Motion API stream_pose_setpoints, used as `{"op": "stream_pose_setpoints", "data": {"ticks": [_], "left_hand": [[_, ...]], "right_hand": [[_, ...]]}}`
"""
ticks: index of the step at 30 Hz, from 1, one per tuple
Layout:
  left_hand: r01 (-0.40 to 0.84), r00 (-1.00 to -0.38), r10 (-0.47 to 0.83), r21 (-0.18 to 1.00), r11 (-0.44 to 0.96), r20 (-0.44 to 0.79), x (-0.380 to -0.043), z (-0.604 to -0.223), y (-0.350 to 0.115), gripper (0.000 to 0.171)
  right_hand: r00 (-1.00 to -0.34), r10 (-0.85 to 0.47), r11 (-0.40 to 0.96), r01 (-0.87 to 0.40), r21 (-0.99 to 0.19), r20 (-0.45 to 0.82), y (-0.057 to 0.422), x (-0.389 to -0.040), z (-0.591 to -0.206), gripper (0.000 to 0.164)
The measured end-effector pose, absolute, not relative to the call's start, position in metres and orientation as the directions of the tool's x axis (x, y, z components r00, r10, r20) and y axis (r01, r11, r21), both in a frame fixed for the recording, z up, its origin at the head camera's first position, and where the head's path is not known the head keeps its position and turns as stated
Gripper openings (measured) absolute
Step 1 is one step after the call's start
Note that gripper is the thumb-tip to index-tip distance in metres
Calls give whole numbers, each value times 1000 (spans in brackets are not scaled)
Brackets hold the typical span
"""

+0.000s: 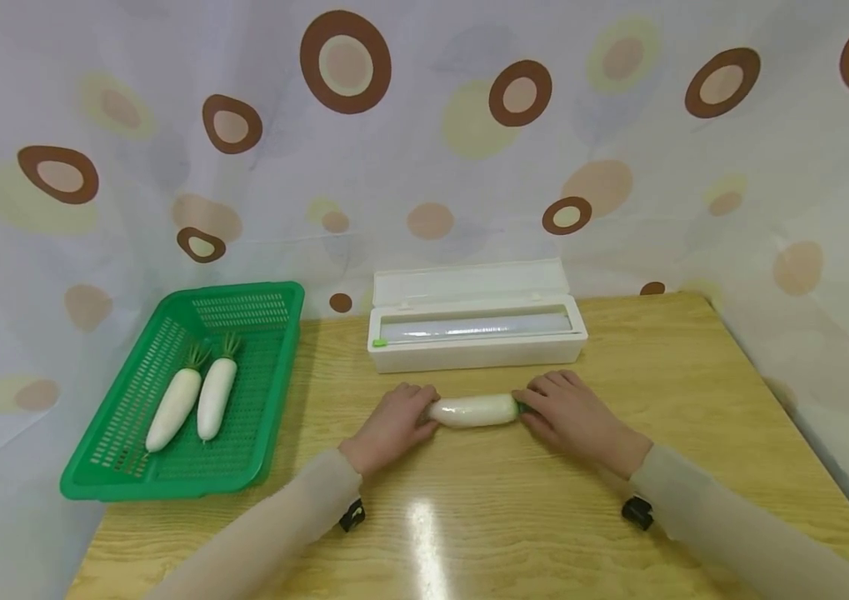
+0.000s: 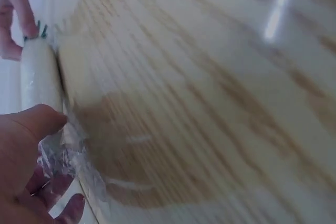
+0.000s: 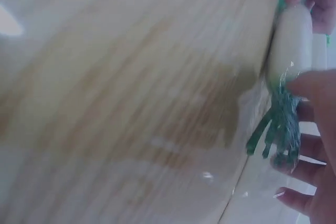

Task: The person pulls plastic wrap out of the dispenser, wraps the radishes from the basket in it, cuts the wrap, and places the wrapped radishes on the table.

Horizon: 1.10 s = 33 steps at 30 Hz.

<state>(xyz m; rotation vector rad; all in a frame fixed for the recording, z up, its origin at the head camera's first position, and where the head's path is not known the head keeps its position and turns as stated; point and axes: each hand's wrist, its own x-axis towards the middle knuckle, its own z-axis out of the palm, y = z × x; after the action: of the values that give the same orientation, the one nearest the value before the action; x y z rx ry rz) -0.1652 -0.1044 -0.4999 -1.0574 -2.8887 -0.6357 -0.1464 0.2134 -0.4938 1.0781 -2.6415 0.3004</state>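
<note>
A white radish [image 1: 475,411] wrapped in shiny cling film lies crosswise between the two hands, just in front of the film box. At its root end the left hand [image 1: 397,421] holds it, thumb on top. Crumpled cling film [image 2: 65,156] bunches between that thumb and the fingers in the left wrist view. The right hand [image 1: 570,417] grips the leafy end, its thumb at the base of the trimmed green stems [image 3: 281,127]. Film covers these stems too, as the right wrist view shows.
Behind the radish stands a white cling film box [image 1: 476,353], lid raised, a roll [image 1: 480,325] inside and a small green tab at its left. To the left, a green basket [image 1: 285,392] contains two radishes [image 1: 175,408]. A patterned curtain [image 1: 424,167] borders the wooden table [image 1: 514,533].
</note>
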Motion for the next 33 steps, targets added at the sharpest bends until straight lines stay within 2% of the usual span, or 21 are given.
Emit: {"op": "stream_pose_setpoints", "data": {"ticks": [5,12,20,27,33], "left_hand": [[619,-784,602,278,735,154,-166,-502,-101,30],[648,-761,632,203,734,145,-167,-501,-100,24],[662,-749,644,228,714,157,-164,-496,-101,28],[681,-731,656,248,689,187,-166,-496,-102,30],[690,-723,671,237,684,166,-159,-500,-104,31]], "right_hand": [[-697,-651,715,-696,-66,301,207,-150,-493,44],[-707,-639,745,-666,16,303,194,-156,-481,62],[-651,-700,685,-728,21,294,190,-159,-488,51],[-654,-689,683,-730,-23,313,192,-165,-498,39],[-668,-695,663,-738,-122,264,198,-163,-497,39]]}}
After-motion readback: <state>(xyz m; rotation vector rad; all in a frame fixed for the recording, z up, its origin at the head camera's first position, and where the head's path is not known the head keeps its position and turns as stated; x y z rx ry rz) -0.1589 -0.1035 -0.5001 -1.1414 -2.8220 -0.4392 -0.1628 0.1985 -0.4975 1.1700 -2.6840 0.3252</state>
